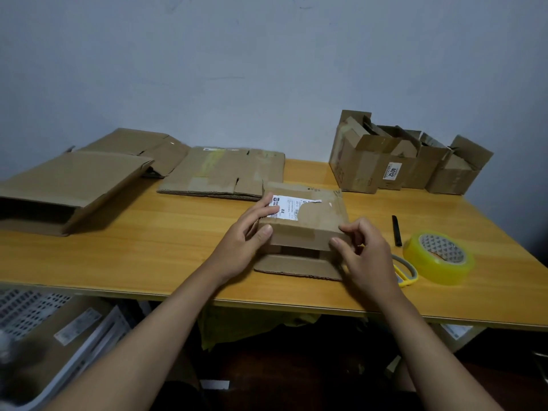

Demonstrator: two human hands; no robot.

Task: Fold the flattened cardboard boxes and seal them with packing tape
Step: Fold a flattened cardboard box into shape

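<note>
Cardboard box (302, 221) with torn white label (286, 206) at mid bench (148, 250), half erected, near flaps not yet closed, one flap lying flat toward the bench edge. Around it: flattened boxes (222, 173) behind and left, a larger half-opened carton (68, 188) far left, a row of open folded boxes (409, 161) back right against the wall, contents not discernible. Right of the box: black marker (396, 230), yellow-handled scissors (406, 271) partly hidden behind the right hand, roll of clear packing tape (440, 258). Left hand (246, 241) gripping the box's left near corner, thumb on the front face, fingers over the top. Right hand (364, 250) pinching the right near corner.
</note>
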